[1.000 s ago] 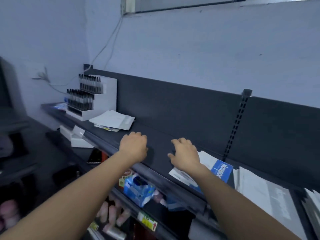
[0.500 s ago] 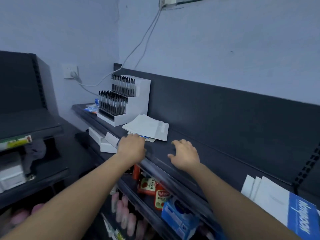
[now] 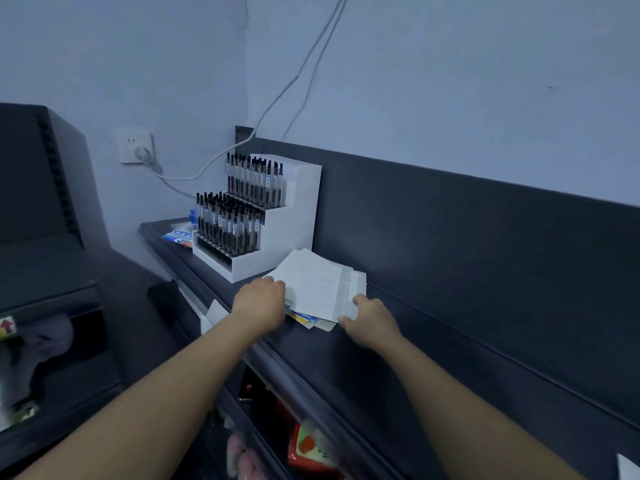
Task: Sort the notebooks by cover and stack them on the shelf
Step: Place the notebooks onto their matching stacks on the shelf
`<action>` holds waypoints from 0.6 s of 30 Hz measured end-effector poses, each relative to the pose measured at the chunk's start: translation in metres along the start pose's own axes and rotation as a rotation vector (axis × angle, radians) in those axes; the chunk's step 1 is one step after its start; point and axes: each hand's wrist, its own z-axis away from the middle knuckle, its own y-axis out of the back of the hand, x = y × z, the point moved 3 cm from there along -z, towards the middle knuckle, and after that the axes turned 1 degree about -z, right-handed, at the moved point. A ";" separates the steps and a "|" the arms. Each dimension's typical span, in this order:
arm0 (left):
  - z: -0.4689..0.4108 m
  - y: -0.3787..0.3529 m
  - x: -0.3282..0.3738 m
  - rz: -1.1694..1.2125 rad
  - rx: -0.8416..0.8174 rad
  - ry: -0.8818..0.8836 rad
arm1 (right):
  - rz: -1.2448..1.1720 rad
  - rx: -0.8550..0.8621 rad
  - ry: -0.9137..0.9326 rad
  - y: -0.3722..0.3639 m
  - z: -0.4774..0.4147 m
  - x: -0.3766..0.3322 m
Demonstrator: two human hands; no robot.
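A loose pile of notebooks (image 3: 320,284) lies on the dark shelf (image 3: 374,355), the top ones with pale covers, a blue and yellow cover peeking out underneath at the front. My left hand (image 3: 260,304) is at the pile's left front edge, fingers curled onto the edge. My right hand (image 3: 369,318) is at the pile's right front corner, thumb and fingers touching the top cover. Whether either hand grips the pile is hard to tell.
A white tiered pen display (image 3: 258,216) full of black pens stands just left of the pile. The shelf's dark back panel (image 3: 485,237) rises behind. A wall socket (image 3: 135,147) with cables is at left. Lower shelves hold packaged goods (image 3: 308,445).
The view swung left along the shelf. Both hands travelled left from a bare stretch of shelf to the notebook pile beside the pen display and now touch its edges.
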 end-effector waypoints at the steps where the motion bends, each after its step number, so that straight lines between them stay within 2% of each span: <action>1: -0.007 -0.005 -0.001 0.002 -0.015 -0.003 | -0.039 -0.020 -0.024 -0.004 -0.007 0.000; 4: -0.026 -0.019 -0.004 -0.003 -0.049 -0.008 | -0.096 -0.022 -0.053 -0.011 -0.024 -0.003; 8: -0.047 -0.020 -0.003 -0.006 -0.003 -0.034 | -0.216 0.000 -0.072 -0.013 -0.041 -0.016; 12: -0.063 -0.019 0.002 0.139 -0.018 -0.092 | -0.398 -0.021 -0.110 -0.010 -0.046 -0.027; 18: -0.068 -0.021 0.000 0.249 -0.097 -0.079 | -0.720 0.069 -0.247 -0.009 -0.052 -0.016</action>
